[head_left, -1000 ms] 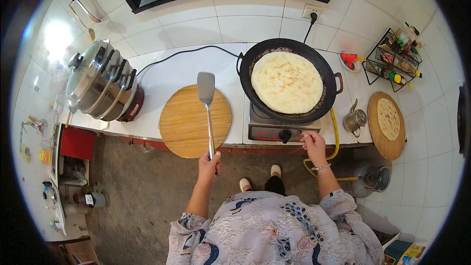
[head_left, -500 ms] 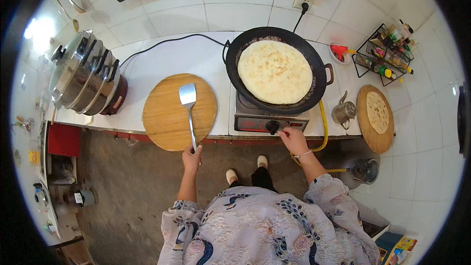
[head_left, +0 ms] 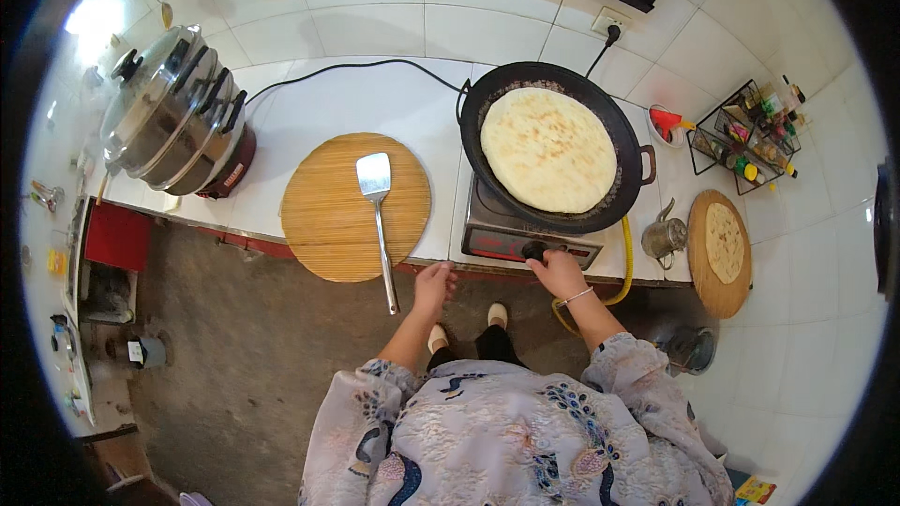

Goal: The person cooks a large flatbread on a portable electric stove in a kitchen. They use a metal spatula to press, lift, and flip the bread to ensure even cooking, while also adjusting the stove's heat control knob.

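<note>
While the flatbread [head_left: 548, 148] browns in the black pan [head_left: 630, 189] on the burner [head_left: 506, 234], keep right hand [head_left: 559, 273] pinching the stove knob [head_left: 534, 249], turning gently; left hand [head_left: 434, 285] loose, fingers spread, beside the spatula [head_left: 378, 215] lying across the round wooden board [head_left: 323, 215] on the surface [head_left: 366, 98].

white square tiles cover the wall [head_left: 375, 23] and the surface [head_left: 366, 103] below it — a socket [head_left: 609, 21] sits in the wall at right. the floor [head_left: 234, 347] is dull grey-brown — bright light glares at upper left.
</note>
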A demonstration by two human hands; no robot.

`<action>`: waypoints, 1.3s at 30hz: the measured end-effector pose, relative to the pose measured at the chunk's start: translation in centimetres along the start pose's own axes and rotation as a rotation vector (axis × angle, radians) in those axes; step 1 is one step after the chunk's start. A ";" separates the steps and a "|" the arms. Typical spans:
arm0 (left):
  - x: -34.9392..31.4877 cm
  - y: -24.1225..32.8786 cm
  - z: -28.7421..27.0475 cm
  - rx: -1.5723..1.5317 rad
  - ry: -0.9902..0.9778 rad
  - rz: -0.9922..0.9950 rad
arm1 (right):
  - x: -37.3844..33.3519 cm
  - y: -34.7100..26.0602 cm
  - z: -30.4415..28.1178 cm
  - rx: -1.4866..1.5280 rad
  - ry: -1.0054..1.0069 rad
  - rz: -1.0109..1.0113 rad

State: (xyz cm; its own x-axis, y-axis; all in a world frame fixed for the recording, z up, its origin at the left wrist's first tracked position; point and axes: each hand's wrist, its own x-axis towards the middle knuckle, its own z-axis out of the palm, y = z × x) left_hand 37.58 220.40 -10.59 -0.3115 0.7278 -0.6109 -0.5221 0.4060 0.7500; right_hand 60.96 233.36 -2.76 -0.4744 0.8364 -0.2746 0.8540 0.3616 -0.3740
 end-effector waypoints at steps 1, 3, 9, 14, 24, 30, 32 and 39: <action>0.6 -0.2 1.3 -0.119 -0.046 -0.138 | 0.2 0.2 0.0 -0.012 -0.025 0.012; 1.3 -0.9 3.3 -0.331 -0.116 -0.254 | 0.3 0.1 0.3 0.013 0.007 0.035; 3.6 -2.8 5.8 -0.763 -0.320 -0.369 | 0.4 0.7 1.4 -0.031 0.067 0.029; 2.9 -2.8 5.9 -0.734 -0.343 -0.309 | 0.7 -0.1 1.4 -0.036 0.014 0.096; 2.5 -3.3 7.4 -0.634 -0.448 -0.377 | 0.8 -0.3 1.6 -0.124 0.041 0.088; 1.8 -3.0 7.5 -0.535 -0.426 -0.374 | 1.1 -3.7 0.0 -0.496 -0.076 0.013; 2.0 -3.3 7.5 -0.537 -0.423 -0.362 | 1.6 -4.4 -0.4 -0.599 -0.165 -0.037; 2.5 -3.9 7.0 -0.524 -0.487 -0.358 | 2.1 -5.0 0.3 -0.818 -0.248 -0.169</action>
State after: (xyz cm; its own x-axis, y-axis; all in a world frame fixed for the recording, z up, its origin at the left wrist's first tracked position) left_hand 44.42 224.52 -13.24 0.2643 0.8113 -0.5215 -0.8676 0.4362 0.2389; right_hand 55.62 233.17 -1.69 -0.5603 0.6652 -0.4936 0.6080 0.7349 0.3003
